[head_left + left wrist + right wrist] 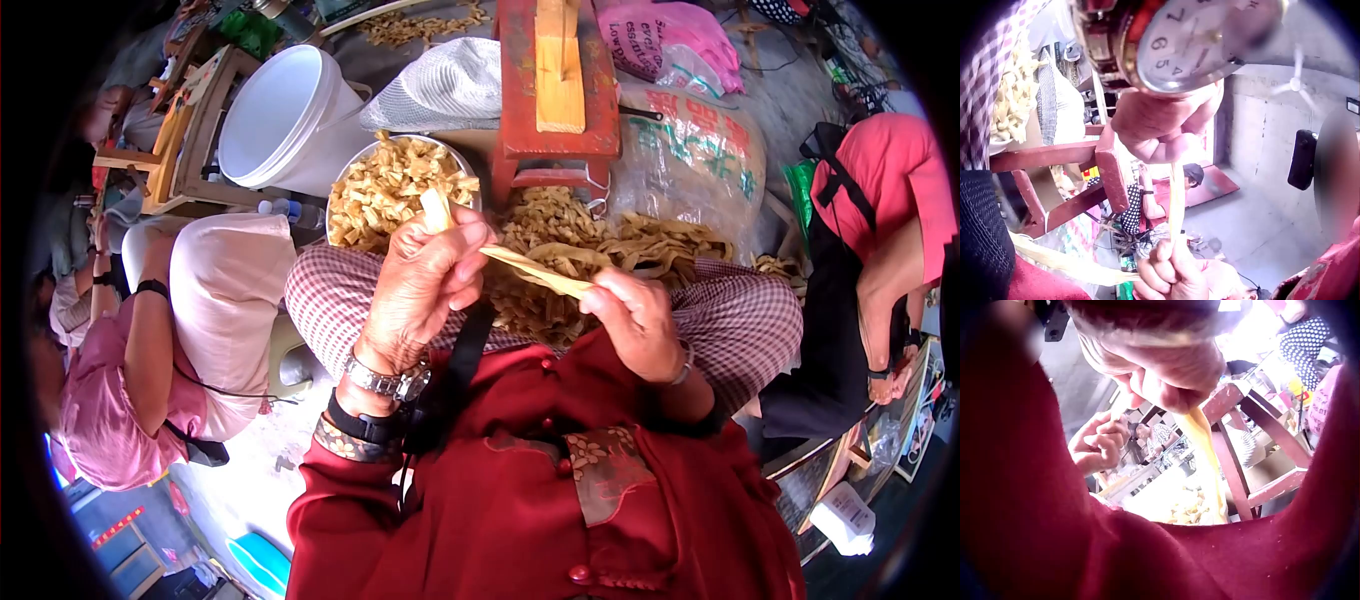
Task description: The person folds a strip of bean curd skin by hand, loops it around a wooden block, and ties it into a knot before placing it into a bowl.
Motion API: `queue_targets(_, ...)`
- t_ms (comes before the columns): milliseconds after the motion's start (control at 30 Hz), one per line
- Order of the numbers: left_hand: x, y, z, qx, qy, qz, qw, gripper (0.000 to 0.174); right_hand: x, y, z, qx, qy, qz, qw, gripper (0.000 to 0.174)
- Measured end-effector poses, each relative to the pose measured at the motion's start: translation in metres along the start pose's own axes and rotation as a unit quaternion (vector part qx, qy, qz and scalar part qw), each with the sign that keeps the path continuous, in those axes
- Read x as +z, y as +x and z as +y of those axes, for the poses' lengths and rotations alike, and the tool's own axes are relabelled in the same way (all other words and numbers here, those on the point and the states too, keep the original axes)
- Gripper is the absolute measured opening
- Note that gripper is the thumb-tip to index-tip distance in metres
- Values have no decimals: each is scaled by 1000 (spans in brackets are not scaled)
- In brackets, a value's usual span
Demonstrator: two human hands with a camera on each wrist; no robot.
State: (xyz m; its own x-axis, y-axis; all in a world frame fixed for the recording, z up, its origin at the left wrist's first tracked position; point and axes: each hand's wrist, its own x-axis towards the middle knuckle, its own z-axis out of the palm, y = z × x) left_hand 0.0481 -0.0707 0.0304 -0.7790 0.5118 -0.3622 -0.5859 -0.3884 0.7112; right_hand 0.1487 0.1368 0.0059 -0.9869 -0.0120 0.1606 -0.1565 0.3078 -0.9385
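Observation:
A pale yellow, flat, soft-looking strip [535,270] stretches between my two hands above my lap. My left hand [420,265] pinches one end between thumb and fingers, and a short folded piece sticks up above the thumb. Lower and to the right, my right hand [637,322] pinches the other end. A long tail of strip [1209,459] hangs from my right hand in the right wrist view. Just beyond the hands, a round bowl [474,200] holds many knotted yellow pieces [400,190]. A heap of loose strips [545,225] lies to its right.
A red wooden bench [520,150] with an upright wooden piece stands ahead. White buckets [270,120] are at left, a clear printed plastic bag [690,160] at right. Seated people flank me, one in white trousers [225,310], another in a pink top [900,180].

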Motion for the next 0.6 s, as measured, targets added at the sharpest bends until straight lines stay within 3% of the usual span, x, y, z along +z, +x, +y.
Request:
queue_targets(200,11,11,11,52,39,-14,998,6,-25,22,-3,43,-26,-62,997,22)
queue_targets(300,18,20,14,55,106,-26,993,5,-28,35,-8,187,78,-97,974,25)
queue_targets(367,21,27,5,57,133,-36,989,4,-26,36,-4,202,80,-128,968,26)
queue_targets(433,17,30,5,62,117,-37,991,4,-25,33,6,33,-22,-93,995,26)
queue_targets(500,22,30,0,75,107,4,991,4,-27,31,-2,35,-14,-73,997,25)
queue_targets(600,25,47,14,71,99,-27,992,6,-42,53,-5,12,-69,-40,997,22)
